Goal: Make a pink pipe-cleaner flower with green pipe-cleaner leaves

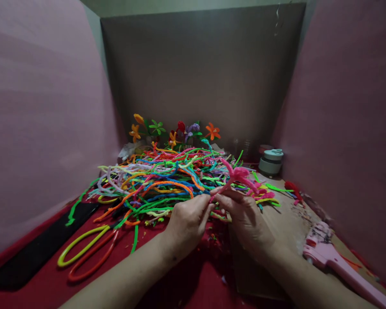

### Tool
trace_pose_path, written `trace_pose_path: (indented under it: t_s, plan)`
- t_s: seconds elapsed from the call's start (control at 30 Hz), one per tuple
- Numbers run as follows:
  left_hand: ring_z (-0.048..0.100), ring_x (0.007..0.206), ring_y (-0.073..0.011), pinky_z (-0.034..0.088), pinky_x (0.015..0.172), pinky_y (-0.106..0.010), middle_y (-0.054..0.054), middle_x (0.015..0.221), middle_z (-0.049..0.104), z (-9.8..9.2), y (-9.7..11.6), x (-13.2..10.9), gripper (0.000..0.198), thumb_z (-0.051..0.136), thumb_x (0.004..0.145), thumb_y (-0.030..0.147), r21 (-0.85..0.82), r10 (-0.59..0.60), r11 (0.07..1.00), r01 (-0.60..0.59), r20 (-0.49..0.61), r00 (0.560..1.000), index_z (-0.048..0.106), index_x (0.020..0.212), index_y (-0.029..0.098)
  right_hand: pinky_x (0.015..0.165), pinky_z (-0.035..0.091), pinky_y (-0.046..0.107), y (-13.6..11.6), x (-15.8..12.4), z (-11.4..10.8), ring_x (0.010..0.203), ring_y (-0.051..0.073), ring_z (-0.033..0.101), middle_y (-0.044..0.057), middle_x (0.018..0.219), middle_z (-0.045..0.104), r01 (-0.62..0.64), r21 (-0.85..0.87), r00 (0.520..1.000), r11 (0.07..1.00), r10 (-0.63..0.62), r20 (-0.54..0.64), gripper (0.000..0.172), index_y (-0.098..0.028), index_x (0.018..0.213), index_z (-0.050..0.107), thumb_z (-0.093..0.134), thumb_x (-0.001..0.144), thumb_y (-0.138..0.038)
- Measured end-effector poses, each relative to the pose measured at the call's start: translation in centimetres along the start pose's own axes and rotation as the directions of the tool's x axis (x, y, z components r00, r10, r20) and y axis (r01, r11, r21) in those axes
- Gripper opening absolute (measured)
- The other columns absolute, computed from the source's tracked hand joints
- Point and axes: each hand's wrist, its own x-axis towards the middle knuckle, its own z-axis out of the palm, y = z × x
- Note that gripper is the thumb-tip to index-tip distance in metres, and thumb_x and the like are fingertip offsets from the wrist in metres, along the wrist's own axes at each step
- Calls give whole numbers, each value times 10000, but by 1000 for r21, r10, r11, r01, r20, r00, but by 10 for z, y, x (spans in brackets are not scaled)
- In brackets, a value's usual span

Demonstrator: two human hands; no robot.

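Note:
A pink pipe-cleaner flower [239, 175] is held up between my two hands, its fuzzy petals tilted to the upper right. My left hand [189, 216] pinches the lower end of its stem. Close beside it, the fingertips of my right hand [246, 216] are pressed together on the same stem. Behind and below the hands spreads a large tangled heap of pipe cleaners [167, 189] in green, orange, blue, white and other colours. The exact grip of the fingertips on the stem is partly hidden.
Finished pipe-cleaner flowers [180, 131] stand at the back. A lidded mint-green container [270, 163] is at back right, a pink glue gun [337, 257] at right on cardboard [283, 219]. Yellow-and-red loop handles [93, 253] and a black flat object [45, 246] lie left. Panels enclose three sides.

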Motion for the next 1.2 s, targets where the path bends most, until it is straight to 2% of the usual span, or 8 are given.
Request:
trace_pose_path:
  t_s: [0.23,0.43,0.57,0.73,0.83,0.97,1.1,1.2]
  plan:
    - [414,514,-85,318,531,-192,24,573,499,-6,7,5,246,438,858,296,-185,-182,965,184,31,983,603,716,181,820,427,327,0,1,2,817,187,579,14,835,667,17,1,1000,1000,-17,-10,155,-222,874,706,599,763,-224]
    - [501,617,-123,356,608,-210,-13,703,597,-9,10,5,207,522,805,319,-303,-248,922,242,18,969,647,918,199,764,429,318,0,0,0,799,188,558,14,827,650,0,5,1000,1000,-1,5,159,-251,879,702,572,787,-252]
    - [437,543,-97,336,544,-200,13,605,526,-8,11,5,203,511,810,323,-357,-308,883,306,53,950,652,856,185,787,420,317,0,1,1,790,181,548,13,800,641,19,-1,1000,1000,-19,-2,148,-228,838,715,581,774,-230]
    - [385,443,-66,295,438,-187,36,532,470,-8,12,11,196,519,792,320,-578,-452,638,509,254,855,564,701,151,719,431,290,0,1,2,755,163,543,0,756,630,-28,11,999,1000,28,-20,131,-231,834,718,622,746,-249]
    - [376,403,-50,262,402,-177,32,533,498,-8,7,14,196,544,777,323,-658,-457,488,573,366,810,555,716,136,716,434,291,1,1,1,753,158,545,2,787,644,-39,7,998,999,39,-46,124,-235,825,716,648,727,-271]
    - [324,380,-22,204,388,-163,38,509,486,-5,3,13,221,573,775,329,-763,-381,340,550,423,822,552,692,125,706,443,289,2,1,1,727,150,556,7,811,644,-28,-2,1000,1000,28,-14,90,-216,777,699,657,719,-271]
    - [257,360,-13,147,381,-158,67,458,425,-3,5,11,238,605,759,339,-805,-350,158,572,496,795,613,881,135,560,456,301,0,1,6,552,150,558,2,637,623,-95,100,993,991,88,75,139,-207,804,672,621,748,-323]
    - [280,348,-21,172,376,-160,64,449,440,-2,5,11,301,625,742,340,-810,-347,156,565,490,800,622,970,144,531,450,298,0,-1,9,497,145,543,-10,567,593,-89,126,990,988,73,124,152,-206,797,664,605,760,-342]
